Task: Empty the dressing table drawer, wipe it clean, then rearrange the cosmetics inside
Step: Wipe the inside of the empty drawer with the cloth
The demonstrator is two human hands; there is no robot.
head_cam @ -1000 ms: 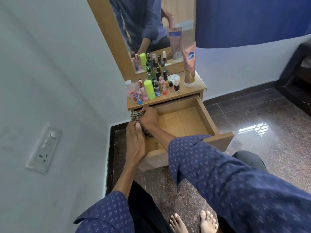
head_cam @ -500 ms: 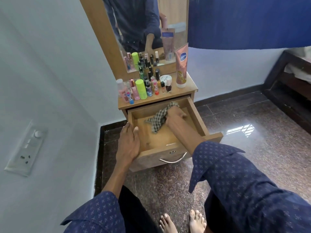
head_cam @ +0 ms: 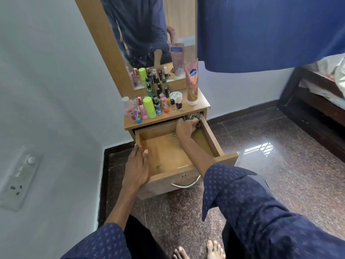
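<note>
1. Since 0.5 s ago, cloth [head_cam: 193, 116] moved from mid-drawer to rear right corner.
2. Left hand [head_cam: 137, 168]: fingers straight, resting on left wall of drawer [head_cam: 211, 136], gripping nothing.
3. Right hand [head_cam: 186, 126]: curled round cloth; unwiped floor lies leftward, nearer this hand.
4. Count: 1 drawer, 1 cloth; cosmetics [head_cam: 149, 107] crowd counter [head_cam: 202, 103], number unclear.
</note>
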